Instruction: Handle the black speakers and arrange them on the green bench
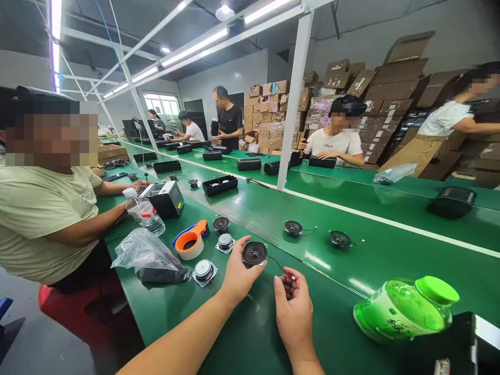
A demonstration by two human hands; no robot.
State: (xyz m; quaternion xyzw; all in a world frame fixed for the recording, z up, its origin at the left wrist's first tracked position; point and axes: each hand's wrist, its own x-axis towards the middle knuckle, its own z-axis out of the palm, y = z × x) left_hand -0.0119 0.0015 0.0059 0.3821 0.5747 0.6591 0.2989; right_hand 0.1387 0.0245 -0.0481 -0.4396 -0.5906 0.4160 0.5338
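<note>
Green workbench (pixel 250 333) spans the lower frame. At lower centre, the right hand (pixel 295 310) touches a thin lead (pixel 278 264), grip unclear; a tug could tear it loose. Beyond, mid-frame, the left hand (pixel 239 276) clasps the attached speaker (pixel 254 253); a loosened grip could drop it.

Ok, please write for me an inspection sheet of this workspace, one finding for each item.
Surface: green worktop, glossy with light reflections.
Job's things: loudspeaker driver, cone facing up; further drivers lie nearby.
Clutter: water bottle, tape dispenser, plastic bag, green-capped bottle.
Hands: left hand grips the loudspeaker driver; right hand is at the white plug, pinch unclear.
Cables: thin lead runs from held loudspeaker driver towards this plug.
Surroundings: co-workers, stacked cardboard boxes, tube lights.
</note>
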